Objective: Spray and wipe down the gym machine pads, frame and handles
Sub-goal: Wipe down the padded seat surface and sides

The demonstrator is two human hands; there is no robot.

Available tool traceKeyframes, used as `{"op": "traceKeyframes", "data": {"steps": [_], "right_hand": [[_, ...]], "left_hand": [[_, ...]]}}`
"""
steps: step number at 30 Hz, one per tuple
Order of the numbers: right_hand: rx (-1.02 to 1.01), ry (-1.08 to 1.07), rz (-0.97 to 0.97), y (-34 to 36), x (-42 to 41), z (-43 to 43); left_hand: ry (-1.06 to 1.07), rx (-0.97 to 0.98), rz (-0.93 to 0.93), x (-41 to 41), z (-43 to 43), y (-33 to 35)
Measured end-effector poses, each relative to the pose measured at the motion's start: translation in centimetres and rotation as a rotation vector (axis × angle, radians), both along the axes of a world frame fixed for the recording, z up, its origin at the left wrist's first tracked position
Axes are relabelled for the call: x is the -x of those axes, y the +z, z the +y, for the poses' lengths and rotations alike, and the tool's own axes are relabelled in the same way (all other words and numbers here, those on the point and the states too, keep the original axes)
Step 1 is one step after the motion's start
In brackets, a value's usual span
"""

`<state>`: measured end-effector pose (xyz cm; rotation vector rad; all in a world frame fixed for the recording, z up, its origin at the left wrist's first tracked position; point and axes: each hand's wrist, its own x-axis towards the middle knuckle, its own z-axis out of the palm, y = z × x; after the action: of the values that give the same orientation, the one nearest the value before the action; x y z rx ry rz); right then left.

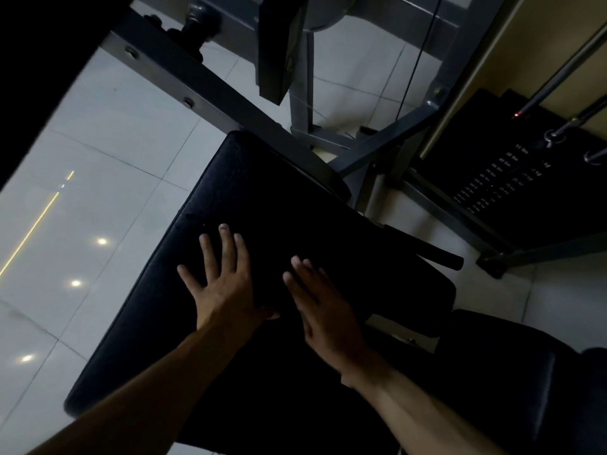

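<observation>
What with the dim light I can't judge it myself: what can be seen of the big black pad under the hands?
The pad is a long black cushion with rounded corners, seemingly vinyl, with a seam along its edge. It runs diagonally from lower left toward the grey frame, above pale floor tiles. The left hand and right hand lie flat on it, fingers straight. Whether a cloth lies beneath them is too dark to tell.

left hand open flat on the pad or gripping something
Open: the left hand lies flat on the black pad, fingers straight and spread, curled round nothing.
</observation>
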<state>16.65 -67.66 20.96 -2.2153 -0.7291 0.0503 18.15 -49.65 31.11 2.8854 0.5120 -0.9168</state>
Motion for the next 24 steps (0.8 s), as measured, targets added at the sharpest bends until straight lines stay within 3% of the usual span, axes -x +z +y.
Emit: {"op": "traceKeyframes", "data": {"steps": [2, 5, 7, 9, 12, 15, 17, 22, 24], "right_hand": [[0.03, -0.065, -0.001, -0.2, -4.0, -1.5], [0.009, -0.456, 0.245, 1.1, -9.5, -1.3], [-0.001, -0.58, 0.305, 2.0, -9.3, 1.3], [-0.01, -0.483, 0.203, 2.5, -6.1, 3.8], [0.056, -0.078, 0.036, 2.3, -0.9, 4.6], [0.138, 0.168, -0.095, 1.5, -2.8, 2.5], [0.168, 0.072, -0.122, 1.3, -6.5, 1.6], [0.113, -0.402, 0.112, 3.0, -9.6, 5.4], [0.09, -0.311, 0.023, 2.9, -5.8, 8.3]], "left_hand": [[-0.006, -0.002, -0.009, 0.1, 0.3, 0.0], [-0.023, 0.012, -0.012, 0.4, 0.4, 0.0], [-0.034, -0.002, -0.025, 0.4, 0.5, 0.0], [-0.039, -0.01, -0.044, 0.5, 0.8, 0.2], [-0.059, 0.003, -0.095, 1.7, 1.8, 0.9], [0.021, -0.026, -0.147, 3.4, 3.9, 1.6], [0.12, -0.03, -0.163, 4.3, 5.6, 2.1], [0.224, 0.012, -0.172, 4.7, 6.4, 1.8], [0.238, -0.016, -0.172, 4.4, 6.2, 1.6]]}}
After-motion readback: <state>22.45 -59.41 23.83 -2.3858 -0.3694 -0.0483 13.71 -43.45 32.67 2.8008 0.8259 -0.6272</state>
